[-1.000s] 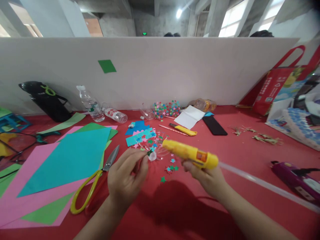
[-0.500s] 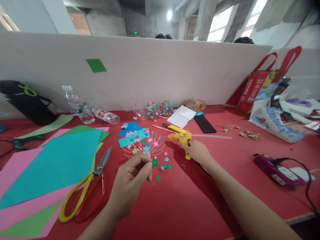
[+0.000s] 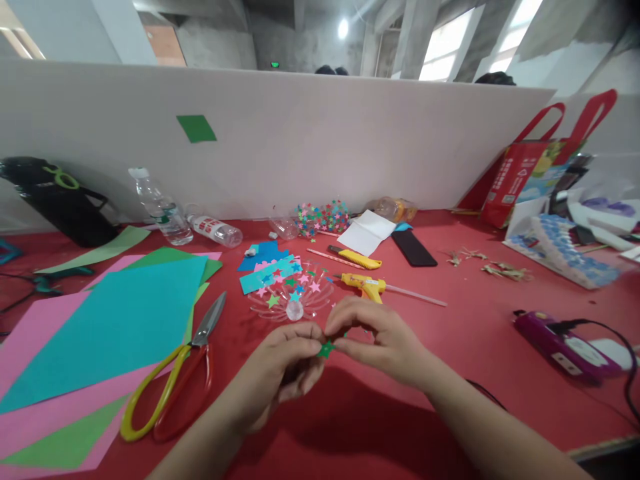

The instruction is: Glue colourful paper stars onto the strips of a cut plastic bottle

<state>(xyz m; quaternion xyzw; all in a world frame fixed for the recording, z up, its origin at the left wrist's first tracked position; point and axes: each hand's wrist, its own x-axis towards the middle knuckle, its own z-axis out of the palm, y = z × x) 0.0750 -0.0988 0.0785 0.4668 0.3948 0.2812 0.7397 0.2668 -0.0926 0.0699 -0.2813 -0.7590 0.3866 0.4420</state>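
Observation:
Between the fingertips of both hands is a small green paper star [image 3: 326, 349]. My left hand [image 3: 280, 370] pinches it from the left. From the right, the thumb and forefinger of my right hand [image 3: 387, 340] close on its edge; their exact contact is partly hidden. Just beyond my hands lies a clear plastic bottle piece [image 3: 295, 310] cut into strips, with colored stars scattered over it. A yellow hot glue gun [image 3: 367, 287] with a clear glue stick in its back rests on the table behind my right hand.
Large scissors [image 3: 200, 340] and colored paper sheets [image 3: 115, 327] lie at left. Bottles [image 3: 167, 217] stand and lie along the white partition [image 3: 320, 140]. A yellow utility knife [image 3: 360, 259], a black phone [image 3: 414, 248] and a purple power strip [image 3: 560, 343] are on the right.
My right hand has let go of the glue gun, now lying on the table, and come to the green star. My left hand has moved slightly right with the star.

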